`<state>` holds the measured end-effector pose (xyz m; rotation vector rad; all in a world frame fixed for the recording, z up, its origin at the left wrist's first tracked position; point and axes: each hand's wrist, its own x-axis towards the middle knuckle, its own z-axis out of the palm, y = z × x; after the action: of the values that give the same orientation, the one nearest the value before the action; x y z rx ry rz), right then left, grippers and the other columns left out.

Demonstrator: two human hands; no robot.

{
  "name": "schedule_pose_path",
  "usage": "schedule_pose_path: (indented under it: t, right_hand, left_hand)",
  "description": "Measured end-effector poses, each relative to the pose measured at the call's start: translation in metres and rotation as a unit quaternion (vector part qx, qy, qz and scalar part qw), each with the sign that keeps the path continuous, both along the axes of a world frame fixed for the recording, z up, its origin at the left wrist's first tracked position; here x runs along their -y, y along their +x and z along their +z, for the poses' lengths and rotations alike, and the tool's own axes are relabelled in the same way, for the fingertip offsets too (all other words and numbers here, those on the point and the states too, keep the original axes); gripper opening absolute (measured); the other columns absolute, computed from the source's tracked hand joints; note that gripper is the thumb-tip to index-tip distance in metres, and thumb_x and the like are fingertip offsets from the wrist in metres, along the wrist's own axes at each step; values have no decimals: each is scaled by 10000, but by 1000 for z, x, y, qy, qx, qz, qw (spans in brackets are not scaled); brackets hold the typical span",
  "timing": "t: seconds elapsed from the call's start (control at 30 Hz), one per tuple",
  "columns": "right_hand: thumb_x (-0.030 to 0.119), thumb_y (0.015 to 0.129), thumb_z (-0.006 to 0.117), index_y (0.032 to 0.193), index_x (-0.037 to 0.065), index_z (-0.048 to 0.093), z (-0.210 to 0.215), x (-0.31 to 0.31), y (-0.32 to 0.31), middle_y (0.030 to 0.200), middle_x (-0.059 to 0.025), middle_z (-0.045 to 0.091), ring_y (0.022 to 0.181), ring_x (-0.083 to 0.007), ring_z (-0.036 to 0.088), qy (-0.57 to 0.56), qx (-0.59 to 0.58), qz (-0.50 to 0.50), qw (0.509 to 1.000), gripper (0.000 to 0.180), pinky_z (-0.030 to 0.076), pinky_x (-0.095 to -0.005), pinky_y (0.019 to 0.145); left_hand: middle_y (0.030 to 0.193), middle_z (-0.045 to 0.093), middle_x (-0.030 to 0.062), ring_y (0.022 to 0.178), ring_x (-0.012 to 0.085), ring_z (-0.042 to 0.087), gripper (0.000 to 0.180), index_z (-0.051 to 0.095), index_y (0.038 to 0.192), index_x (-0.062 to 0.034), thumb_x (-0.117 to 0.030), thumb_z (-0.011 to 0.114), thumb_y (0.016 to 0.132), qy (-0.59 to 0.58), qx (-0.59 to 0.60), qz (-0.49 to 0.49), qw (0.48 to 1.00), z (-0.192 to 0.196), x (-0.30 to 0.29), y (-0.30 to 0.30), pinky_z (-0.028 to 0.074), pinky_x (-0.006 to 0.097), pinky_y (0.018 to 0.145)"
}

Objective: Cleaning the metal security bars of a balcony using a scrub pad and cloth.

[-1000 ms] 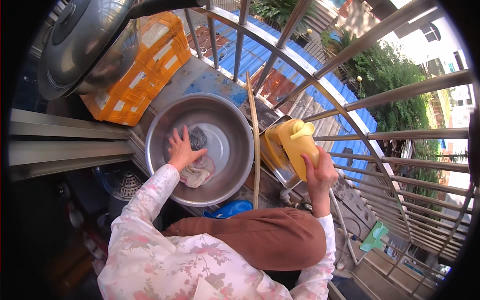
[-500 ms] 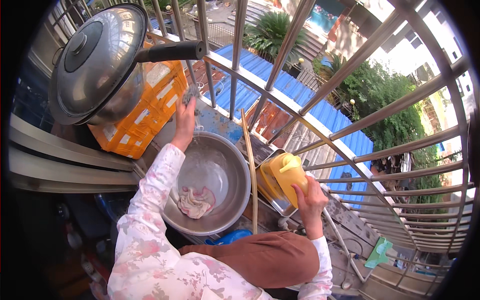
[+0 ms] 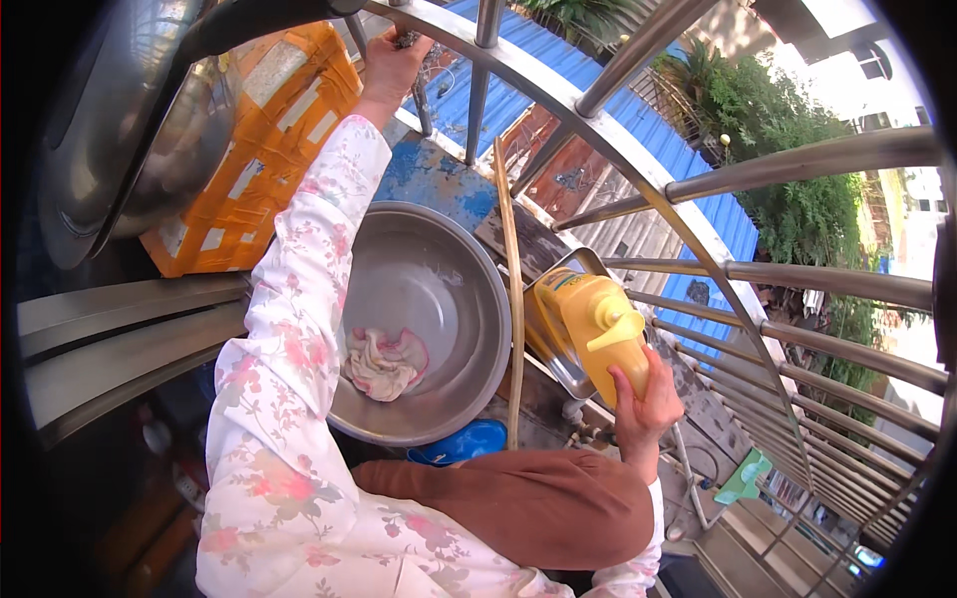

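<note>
In the head view, we look down on a balcony fenced by round, shiny metal railings (image 3: 847, 283). Taking the basin (image 3: 474, 384) as landmark, the yellow bottle (image 3: 583, 304) lies to its right, past a tan stick (image 3: 517, 329), its long axis slanting down toward our right hand (image 3: 646, 404), which is nearer and wraps around it. Our left hand (image 3: 392, 68) is well apart, beyond the basin's far rim, fingers closed on what looks like wiry grey wool (image 3: 409, 40).

The bottle seems smooth plastic; the basin is round, dull metal. Inside its left half lies a crumpled, pink-edged cloth (image 3: 384, 364); beyond its left rim, a box (image 3: 289, 140) in glossy orange tape.
</note>
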<state>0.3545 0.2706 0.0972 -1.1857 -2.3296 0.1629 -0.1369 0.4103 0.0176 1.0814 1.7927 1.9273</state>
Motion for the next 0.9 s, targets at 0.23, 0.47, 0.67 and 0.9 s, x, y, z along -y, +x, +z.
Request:
schedule_pose_path:
  t: [0.23,0.47,0.67,0.9]
  right_hand:
    - [225,712,855,1134,-19,612,0,-4,7,748,-132,630,599,-277,609,-31,3,11,999,545,472,-342,520]
    - [236,678,874,1138,-20,599,1,-7,4,752,-129,628,564,-261,581,-34,6,19,999,594,452,-336,502]
    - [242,671,877,1138,-23,595,0,-9,11,799,-145,643,581,-269,597,-36,21,21,999,607,468,-330,511]
    - [219,688,867,1137,-22,595,0,-12,8,792,-141,639,598,-275,611,-11,-5,19,1000,578,482,-334,523]
  left_hand:
    - [850,729,78,768,139,659,289,721,1005,-25,-256,750,834,-178,-38,-44,982,-128,10,-12,503,292,715]
    - [1457,490,24,1383,243,391,453,697,1179,-236,-502,692,812,-367,-211,-36,905,-206,15,-36,32,627,1139]
    - [1222,631,102,1188,280,551,418,730,1066,-152,-485,704,815,-390,-193,-37,900,-182,16,-14,301,499,1041]
    - [790,702,179,766,309,692,451,720,977,-12,-429,745,807,-281,-192,10,940,-108,27,-6,508,406,706]
